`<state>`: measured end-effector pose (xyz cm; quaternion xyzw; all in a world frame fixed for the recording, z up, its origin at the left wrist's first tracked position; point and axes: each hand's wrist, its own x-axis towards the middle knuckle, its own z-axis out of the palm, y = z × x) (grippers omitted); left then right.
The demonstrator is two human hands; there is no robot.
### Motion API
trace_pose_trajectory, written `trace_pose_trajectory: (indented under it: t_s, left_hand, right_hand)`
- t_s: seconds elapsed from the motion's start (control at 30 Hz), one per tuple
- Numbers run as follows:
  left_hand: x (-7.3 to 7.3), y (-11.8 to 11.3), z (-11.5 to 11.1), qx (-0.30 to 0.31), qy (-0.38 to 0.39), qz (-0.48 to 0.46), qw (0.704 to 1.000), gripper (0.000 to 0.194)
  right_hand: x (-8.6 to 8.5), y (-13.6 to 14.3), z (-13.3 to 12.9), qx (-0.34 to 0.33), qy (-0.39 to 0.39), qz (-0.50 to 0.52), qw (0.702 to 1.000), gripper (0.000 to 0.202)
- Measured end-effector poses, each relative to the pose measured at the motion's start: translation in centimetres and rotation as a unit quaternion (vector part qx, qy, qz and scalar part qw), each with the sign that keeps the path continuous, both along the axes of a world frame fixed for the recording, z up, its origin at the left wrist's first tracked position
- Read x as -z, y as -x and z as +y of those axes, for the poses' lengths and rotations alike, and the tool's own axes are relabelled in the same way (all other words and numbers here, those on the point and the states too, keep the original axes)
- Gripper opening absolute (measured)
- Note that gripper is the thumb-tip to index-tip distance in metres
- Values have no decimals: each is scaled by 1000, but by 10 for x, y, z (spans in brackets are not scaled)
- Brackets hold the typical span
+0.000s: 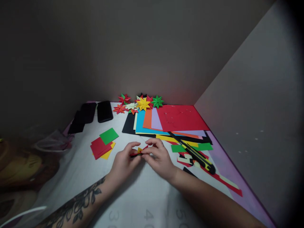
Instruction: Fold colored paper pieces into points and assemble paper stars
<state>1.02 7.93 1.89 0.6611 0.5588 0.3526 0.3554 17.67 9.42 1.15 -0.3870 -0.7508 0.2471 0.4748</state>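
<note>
Between my hands, low over the white sheet, is a small folded paper piece (139, 151) in yellow, red and a dark colour. My left hand (124, 159) pinches its left end between thumb and fingers. From the right, my right hand (158, 156) closes thumb and fingertips on its other end. The fingertips of both hands nearly meet and cover part of the folds. Left of my left hand lie cut squares: a green one (109, 136), red ones (100, 148) and a yellow one (108, 153).
Folded paper stars (143, 104) sit along the back wall, behind stacked coloured sheets (185, 117). A yellow-black cutter (198, 155) rests on paper strips (228, 182) at the right. Dark phone-like objects (104, 111) lie back left; clear plastic (53, 141) is at the left.
</note>
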Motion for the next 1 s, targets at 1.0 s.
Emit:
trace_pose_trajectory:
  t_s: [1.0]
  left_hand:
    - [4, 3, 0, 25, -72, 106, 991, 32]
  right_hand:
    - [-3, 11, -3, 19, 187, 105, 977, 12]
